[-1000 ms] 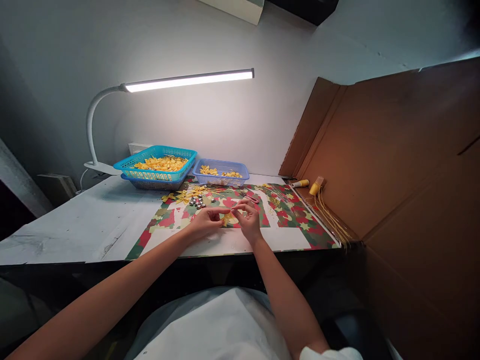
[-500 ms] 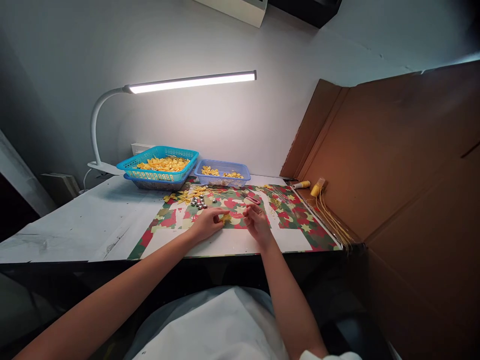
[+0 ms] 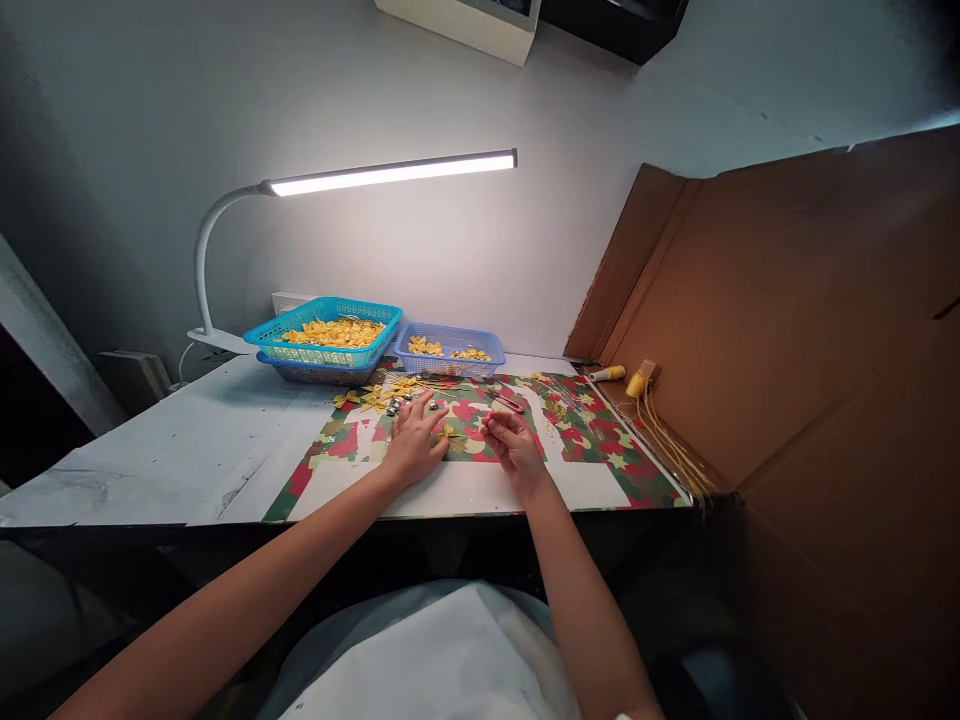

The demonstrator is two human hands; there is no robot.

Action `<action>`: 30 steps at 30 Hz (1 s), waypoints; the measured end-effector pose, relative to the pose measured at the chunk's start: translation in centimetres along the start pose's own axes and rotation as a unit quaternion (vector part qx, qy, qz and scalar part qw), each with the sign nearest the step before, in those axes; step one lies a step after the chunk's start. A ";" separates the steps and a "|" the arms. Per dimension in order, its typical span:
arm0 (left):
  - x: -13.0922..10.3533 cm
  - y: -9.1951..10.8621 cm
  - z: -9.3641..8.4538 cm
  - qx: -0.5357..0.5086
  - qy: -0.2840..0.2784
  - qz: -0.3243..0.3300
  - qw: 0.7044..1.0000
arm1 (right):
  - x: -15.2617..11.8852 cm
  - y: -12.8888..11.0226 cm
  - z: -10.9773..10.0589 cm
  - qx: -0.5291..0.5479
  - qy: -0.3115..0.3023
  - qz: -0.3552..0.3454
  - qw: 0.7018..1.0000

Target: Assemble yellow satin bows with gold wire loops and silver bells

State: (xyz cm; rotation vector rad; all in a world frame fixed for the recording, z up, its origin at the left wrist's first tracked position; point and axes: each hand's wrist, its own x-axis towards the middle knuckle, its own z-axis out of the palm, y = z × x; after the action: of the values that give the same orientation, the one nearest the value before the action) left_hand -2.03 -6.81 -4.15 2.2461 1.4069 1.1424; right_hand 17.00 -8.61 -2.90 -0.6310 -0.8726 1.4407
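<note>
My left hand point(image 3: 414, 440) reaches over the patterned sheet with its fingers apart, close to several silver bells point(image 3: 394, 406). A small yellow bow point(image 3: 450, 433) lies just right of its fingertips. My right hand point(image 3: 514, 447) is pinched closed above the sheet, and what its fingers hold is too small to make out. More yellow bows point(image 3: 373, 398) lie behind my left hand. Red-handled tweezers point(image 3: 507, 402) rest beyond my right hand.
A turquoise basket point(image 3: 330, 353) full of yellow bows sits on a blue one at the back left. A blue-violet basket point(image 3: 450, 364) stands beside it. Yellow cords point(image 3: 670, 440) and a cardboard panel point(image 3: 787, 300) are at the right. A lamp point(image 3: 390, 174) hangs above.
My left hand has let go of the yellow bow, opened its fingers and moved toward the bells. My right hand stays pinched in nearly the same place. The view has shifted slightly.
</note>
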 end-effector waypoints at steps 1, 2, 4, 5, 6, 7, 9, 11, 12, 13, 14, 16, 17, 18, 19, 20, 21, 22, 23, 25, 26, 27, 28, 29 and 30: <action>-0.1 0.1 0.0 0.038 -0.023 0.020 0.999 | -0.1 0.0 0.1 -0.001 0.009 0.006 1.000; -0.3 0.2 0.0 0.079 -0.060 0.045 0.994 | -0.1 0.0 0.3 -0.002 0.017 0.012 1.000; -0.4 0.4 0.0 0.147 -0.150 0.083 0.974 | -0.1 0.0 0.3 0.001 0.032 0.023 0.999; -0.4 0.4 0.0 0.165 -0.188 0.086 0.964 | -0.1 0.0 0.3 0.003 0.038 0.027 0.999; -0.3 0.5 0.0 0.177 -0.216 0.082 0.957 | -0.1 0.0 0.3 0.006 0.042 0.028 0.999; -0.3 0.5 0.1 0.186 -0.235 0.074 0.951 | 0.0 0.0 0.2 0.010 0.047 0.027 0.998; -0.2 0.6 0.1 0.192 -0.254 0.064 0.946 | 0.1 0.1 0.1 0.018 0.055 0.014 0.998; -0.1 0.7 0.1 0.193 -0.256 0.061 0.945 | 0.2 0.1 0.0 0.021 0.058 -0.002 0.998; -0.1 0.7 0.1 0.192 -0.256 0.060 0.946 | 0.2 0.1 -0.1 0.018 0.058 -0.009 0.998; -0.2 0.7 0.2 0.190 -0.256 0.060 0.946 | 0.2 0.2 -0.1 0.009 0.058 -0.015 0.998; -0.2 0.6 0.2 0.190 -0.257 0.060 0.946 | 0.3 0.3 -0.2 -0.007 0.060 -0.020 0.998; -0.2 0.5 0.3 0.188 -0.256 0.061 0.946 | 0.3 0.5 -0.2 -0.045 0.064 -0.026 0.997; 0.0 0.3 0.3 0.188 -0.247 0.059 0.949 | 0.3 0.6 -0.2 -0.063 0.065 -0.026 0.996; 0.2 0.2 0.3 0.189 -0.229 0.054 0.953 | 0.4 0.7 -0.1 -0.078 0.065 -0.024 0.995; 0.6 -0.1 0.2 0.193 -0.204 0.044 0.959 | 0.4 0.9 -0.1 -0.090 0.064 -0.022 0.994; 1.2 -0.3 0.1 0.198 -0.171 0.030 0.965 | 0.5 1.0 -0.1 -0.100 0.063 -0.021 0.993; 1.8 -0.7 0.0 0.205 -0.139 0.015 0.969 | 0.5 1.1 0.0 -0.111 0.063 -0.020 0.992; 2.6 -1.0 -0.2 0.212 -0.113 0.002 0.971 | 0.5 1.3 0.0 -0.123 0.063 -0.021 0.990; 3.3 -1.3 -0.4 0.217 -0.093 -0.006 0.972 | 0.6 1.3 0.0 -0.135 0.064 -0.022 0.989; 4.7 -1.9 -0.8 0.218 -0.072 -0.006 0.973 | 0.6 1.5 0.1 -0.156 0.066 -0.024 0.985; 5.3 -2.2 -1.0 0.213 -0.069 0.000 0.975 | 0.6 1.5 0.1 -0.166 0.067 -0.026 0.983; 5.7 -2.5 -1.1 0.205 -0.069 0.008 0.976 | 0.6 1.5 0.1 -0.177 0.067 -0.027 0.982; 6.0 -2.7 -1.2 0.196 -0.067 0.014 0.978 | 0.6 1.6 0.1 -0.188 0.067 -0.030 0.979; 6.2 -2.8 -1.2 0.184 -0.064 0.019 0.981 | 0.6 1.6 0.2 -0.199 0.067 -0.033 0.977; 6.2 -3.0 -1.2 0.171 -0.058 0.021 0.983 | 0.6 1.6 0.2 -0.211 0.067 -0.036 0.975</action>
State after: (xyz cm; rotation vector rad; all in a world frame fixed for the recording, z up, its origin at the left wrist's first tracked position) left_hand -3.47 -0.32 -2.07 2.5354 1.6174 0.8143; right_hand 15.87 -7.99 -4.08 -0.9910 -1.0929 1.1380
